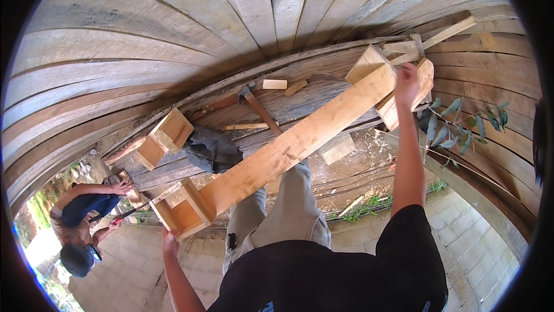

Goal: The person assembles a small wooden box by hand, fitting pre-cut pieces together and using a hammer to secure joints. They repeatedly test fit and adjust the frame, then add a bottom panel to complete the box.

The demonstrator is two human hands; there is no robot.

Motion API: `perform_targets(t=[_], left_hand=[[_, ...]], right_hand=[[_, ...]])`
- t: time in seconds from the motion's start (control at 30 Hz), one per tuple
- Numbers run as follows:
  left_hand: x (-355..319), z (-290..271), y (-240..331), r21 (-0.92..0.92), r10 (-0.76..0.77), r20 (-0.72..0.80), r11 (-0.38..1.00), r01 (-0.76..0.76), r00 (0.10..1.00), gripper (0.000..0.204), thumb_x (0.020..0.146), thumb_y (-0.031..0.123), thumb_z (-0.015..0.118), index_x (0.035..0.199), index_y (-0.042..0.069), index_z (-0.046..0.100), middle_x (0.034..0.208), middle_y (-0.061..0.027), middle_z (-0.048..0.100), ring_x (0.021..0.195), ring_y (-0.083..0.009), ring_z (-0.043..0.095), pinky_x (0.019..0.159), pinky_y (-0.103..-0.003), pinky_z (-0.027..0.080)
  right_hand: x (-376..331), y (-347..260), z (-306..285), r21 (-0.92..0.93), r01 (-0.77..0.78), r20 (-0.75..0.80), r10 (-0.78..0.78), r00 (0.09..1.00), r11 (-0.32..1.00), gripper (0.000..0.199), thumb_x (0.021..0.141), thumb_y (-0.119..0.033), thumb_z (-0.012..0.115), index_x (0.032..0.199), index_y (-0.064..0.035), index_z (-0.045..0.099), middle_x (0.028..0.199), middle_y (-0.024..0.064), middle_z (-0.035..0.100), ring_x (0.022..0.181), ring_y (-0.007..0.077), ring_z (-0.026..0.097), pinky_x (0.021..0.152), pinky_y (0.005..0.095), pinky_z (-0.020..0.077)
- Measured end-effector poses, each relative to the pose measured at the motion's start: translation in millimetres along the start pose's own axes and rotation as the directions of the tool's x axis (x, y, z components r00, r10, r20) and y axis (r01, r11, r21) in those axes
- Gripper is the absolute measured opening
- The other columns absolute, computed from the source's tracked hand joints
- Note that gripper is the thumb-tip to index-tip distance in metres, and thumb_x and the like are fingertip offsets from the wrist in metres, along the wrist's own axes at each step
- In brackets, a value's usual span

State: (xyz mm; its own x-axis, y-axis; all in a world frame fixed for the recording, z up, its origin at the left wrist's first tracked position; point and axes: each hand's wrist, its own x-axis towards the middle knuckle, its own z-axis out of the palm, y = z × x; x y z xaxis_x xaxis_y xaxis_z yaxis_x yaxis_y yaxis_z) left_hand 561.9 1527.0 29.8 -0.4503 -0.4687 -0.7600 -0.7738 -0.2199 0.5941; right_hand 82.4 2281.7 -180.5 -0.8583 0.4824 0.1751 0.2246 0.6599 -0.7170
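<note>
A long, pale wooden board (pixel 300 133) lies slanted in front of me, from lower left to upper right. At its lower-left end, short upright wooden pieces (pixel 197 201) form a shallow open-topped section. My left hand (pixel 171 243) grips the outer corner of that end. At the far right end, my right hand (pixel 407 86) is closed around the board's edge, its fingertips partly hidden. Beside that hand stand a wooden block (pixel 369 64) and a thick wooden piece with a rounded edge (pixel 424 84).
A hammer (pixel 259 110), small wood offcuts (pixel 274 84), a dark cloth (pixel 213 149) and a box-like wooden piece (pixel 173 129) lie on the bench. A co-worker (pixel 86 219) at left holds a red-handled tool (pixel 119 218). Leafy twigs (pixel 461 127) jut out at right; plank walls curve around.
</note>
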Motion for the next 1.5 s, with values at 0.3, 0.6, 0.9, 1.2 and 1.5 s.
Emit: perform_targets(t=[0.3, 0.6, 0.9, 1.2, 1.5], left_hand=[[-1.4, 28.0, 8.4, -0.046, 0.004, -0.023, 0.999, -0.005, 1.0, 0.08, 0.072, 0.022, 0.071, 0.141, 0.003, 0.035, 0.129, -0.008, 0.052, 0.118, -0.0216, 0.051, 0.101, -0.036, 0.041], [-13.7, 36.3, -3.1, 0.008, 0.055, -0.028, 0.998, -0.054, 0.998, 0.081, 0.069, 0.029, 0.075, 0.138, 0.001, 0.043, 0.124, -0.0072, 0.056, 0.113, -0.0192, 0.053, 0.099, -0.034, 0.04], [-29.9, 51.0, 10.2, 0.091, 0.066, -0.039, 0.994, -0.062, 0.997, 0.066, 0.072, 0.021, 0.065, 0.132, 0.0, 0.048, 0.112, -0.0062, 0.059, 0.102, -0.0163, 0.056, 0.09, -0.032, 0.045], [-31.9, 53.9, 24.1, 0.069, 0.19, 0.059, 0.979, -0.194, 0.98, 0.069, 0.075, 0.022, 0.067, 0.136, -0.004, 0.045, 0.118, -0.0113, 0.062, 0.107, -0.0185, 0.058, 0.093, -0.033, 0.046], [-50.3, 66.0, 20.0, -0.039, 0.172, -0.046, 0.984, -0.173, 0.984, 0.082, 0.078, 0.022, 0.069, 0.144, -0.006, 0.029, 0.119, -0.0195, 0.062, 0.106, -0.0221, 0.06, 0.092, -0.033, 0.047]], right_hand=[[-116.2, -124.6, 182.0, -0.31, -0.625, 0.787, 0.563, 0.254, 0.717, 0.05, 0.088, -0.041, 0.066, 0.108, 0.0044, 0.063, 0.092, 0.0225, 0.067, 0.067, 0.026, 0.07, 0.06, 0.0368, 0.0618], [-145.7, -115.1, 227.1, -0.238, -0.834, 0.523, 0.789, 0.321, 0.497, 0.041, 0.088, -0.035, 0.068, 0.103, 0.0033, 0.065, 0.091, 0.0209, 0.066, 0.065, 0.0286, 0.069, 0.056, 0.0433, 0.0612], [-143.4, -130.6, 200.0, 0.269, -0.96, 0.778, 0.571, 0.264, 0.077, 0.022, 0.091, -0.014, 0.061, 0.101, 0.003, 0.053, 0.091, 0.0163, 0.058, 0.073, 0.0282, 0.066, 0.071, 0.0447, 0.0625], [-223.8, -252.7, 85.5, 0.293, -0.668, 0.881, 0.08, 0.467, 0.684, 0.024, 0.087, -0.016, 0.071, 0.1, -0.0049, 0.055, 0.076, 0.0031, 0.056, 0.06, 0.0118, 0.055, 0.051, 0.0267, 0.0471], [-357.0, -356.7, 41.9, 0.149, -0.634, 0.985, -0.17, 0.028, 0.759, 0.042, 0.081, -0.027, 0.082, 0.089, -0.0096, 0.045, 0.077, 0.0011, 0.056, 0.062, 0.0096, 0.057, 0.056, 0.0255, 0.0512]])
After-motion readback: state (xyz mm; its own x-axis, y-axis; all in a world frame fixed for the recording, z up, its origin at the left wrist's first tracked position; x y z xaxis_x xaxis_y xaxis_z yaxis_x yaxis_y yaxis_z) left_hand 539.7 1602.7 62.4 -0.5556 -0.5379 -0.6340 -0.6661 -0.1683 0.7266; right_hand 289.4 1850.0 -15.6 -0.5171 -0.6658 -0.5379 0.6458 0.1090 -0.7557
